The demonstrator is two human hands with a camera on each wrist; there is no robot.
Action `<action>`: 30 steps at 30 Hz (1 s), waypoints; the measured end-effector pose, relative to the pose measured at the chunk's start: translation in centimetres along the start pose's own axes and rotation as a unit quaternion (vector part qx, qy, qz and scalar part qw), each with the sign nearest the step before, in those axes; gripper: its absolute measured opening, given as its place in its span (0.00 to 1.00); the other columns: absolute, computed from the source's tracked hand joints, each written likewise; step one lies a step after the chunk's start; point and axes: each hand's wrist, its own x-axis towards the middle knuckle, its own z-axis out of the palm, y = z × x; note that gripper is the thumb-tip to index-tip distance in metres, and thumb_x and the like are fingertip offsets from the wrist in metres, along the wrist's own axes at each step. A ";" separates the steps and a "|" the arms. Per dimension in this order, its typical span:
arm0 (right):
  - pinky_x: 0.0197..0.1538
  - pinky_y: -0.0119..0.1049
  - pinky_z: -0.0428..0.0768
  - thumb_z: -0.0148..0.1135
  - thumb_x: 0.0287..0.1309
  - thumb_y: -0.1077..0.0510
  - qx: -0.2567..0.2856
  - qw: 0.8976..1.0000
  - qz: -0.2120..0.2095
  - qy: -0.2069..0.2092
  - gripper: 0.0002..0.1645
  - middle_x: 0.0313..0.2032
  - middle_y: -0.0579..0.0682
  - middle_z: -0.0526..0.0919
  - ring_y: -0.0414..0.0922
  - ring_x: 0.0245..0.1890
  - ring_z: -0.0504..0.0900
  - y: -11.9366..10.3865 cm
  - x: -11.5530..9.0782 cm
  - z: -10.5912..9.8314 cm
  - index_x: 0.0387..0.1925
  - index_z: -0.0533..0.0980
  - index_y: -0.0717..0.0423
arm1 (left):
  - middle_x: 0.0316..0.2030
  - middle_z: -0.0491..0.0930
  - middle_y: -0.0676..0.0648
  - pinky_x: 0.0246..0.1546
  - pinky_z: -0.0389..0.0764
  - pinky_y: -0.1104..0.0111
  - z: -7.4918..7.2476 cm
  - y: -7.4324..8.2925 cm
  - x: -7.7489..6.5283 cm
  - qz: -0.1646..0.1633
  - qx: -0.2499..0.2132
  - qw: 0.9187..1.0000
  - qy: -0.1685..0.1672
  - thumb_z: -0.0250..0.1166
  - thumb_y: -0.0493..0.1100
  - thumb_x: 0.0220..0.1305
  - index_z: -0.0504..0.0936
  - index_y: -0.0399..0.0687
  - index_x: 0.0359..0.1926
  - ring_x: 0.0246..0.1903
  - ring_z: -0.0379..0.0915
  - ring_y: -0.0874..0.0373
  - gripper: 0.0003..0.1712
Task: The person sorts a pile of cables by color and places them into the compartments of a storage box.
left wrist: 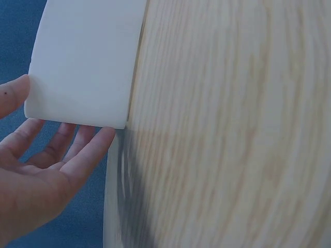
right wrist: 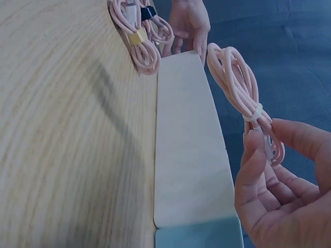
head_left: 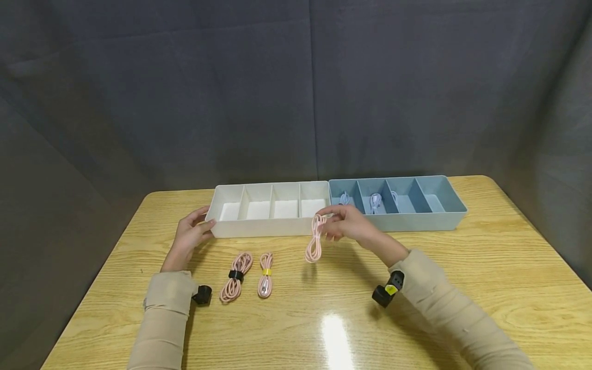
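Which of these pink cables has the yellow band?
The slimmer, right-side cable of the two on the table. Its left neighbour has a black band; the held cable, in the right hand, has a white band.

Curtained-off workspace, room type unclear: dark grey fabric drapes (head_left: 222, 103) behind and either side of the yellowish wood-grain worktop (head_left: 287, 334).

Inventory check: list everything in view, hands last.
White box: 1, white, on table, left of blue box
Blue box: 1, blue, right of white box
Pink cables: 3, pink, two on table, one held
Blue cables: 3 visible, blue, in blue box
Ties: 3; black, yellow, white; around pink cables
Table: 1, yellowish, under boxes
Curtain: 1, dark grey, behind table
Cameras: 2, black, by sleeves
Sleeves: 2, beige, foreground
Left hand: 1, bare, touching white box
Right hand: 1, bare, holding pink cable
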 end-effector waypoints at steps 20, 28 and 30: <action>0.29 0.37 0.79 0.62 0.51 0.65 -0.003 0.998 0.015 0.062 0.25 0.22 0.47 0.80 0.44 0.24 0.79 -1.3 2.4 -1.7 0.53 0.71 0.64 | 0.55 0.64 0.39 0.37 0.80 0.72 0.0 -0.3 0.0 -0.005 0.003 1.000 0.002 0.59 0.39 0.62 0.62 0.46 0.65 0.49 0.67 0.44 0.30; 0.29 0.33 0.78 0.61 0.54 0.63 0.023 0.995 0.033 0.088 0.26 0.23 0.46 0.80 0.43 0.24 0.78 -1.6 3.3 -2.5 0.55 0.70 0.63 | 0.55 0.64 0.39 0.38 0.80 0.71 -0.1 -0.2 0.1 -0.002 0.010 1.000 -0.001 0.59 0.40 0.62 0.61 0.46 0.65 0.49 0.68 0.44 0.31; 0.29 0.32 0.77 0.61 0.54 0.62 0.022 0.994 0.038 0.099 0.27 0.25 0.46 0.80 0.43 0.25 0.78 -1.6 3.5 -2.6 0.56 0.69 0.62 | 0.55 0.64 0.39 0.37 0.80 0.71 -0.1 -0.1 0.1 0.002 0.010 1.000 0.000 0.59 0.40 0.62 0.62 0.46 0.65 0.48 0.68 0.45 0.31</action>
